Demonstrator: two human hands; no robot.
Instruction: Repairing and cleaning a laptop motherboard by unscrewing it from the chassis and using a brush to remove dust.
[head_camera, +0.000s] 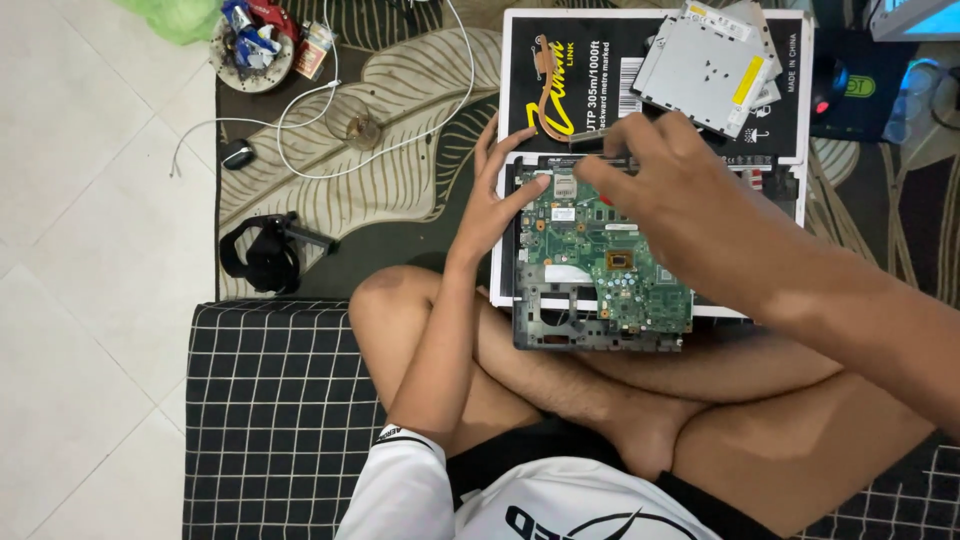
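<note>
- I see the left hand (492, 200) lying flat against the left edge of the opened laptop base (600, 300), fingers (487, 140) stretched out and loosely spread, closed round nothing; it only steadies the base.
- The right hand (655, 170) is over the far edge of the green circuit board (610, 255), its fingers pinched shut on a dark, slim tool (590, 140), which I take to be a screwdriver; its tip is hidden, so I cannot tell whether it sits in a screw.
- The laptop base lies on the near edge of a flat black-and-white carton (780, 120), overhanging onto the person's crossed legs, and the carton lies on a patterned rug (400, 90).
- On the far right corner of the carton lies a grey optical drive (700, 70); a copper heat pipe (548, 105) lies near its far left corner.
- My judgement: the step in hand is work on a fastener at the board's far edge. It calls for keeping the tool upright and the base held firm.
- Beyond the rug's far edge a white cable (300, 100) loops round a small glass (355, 122).
</note>
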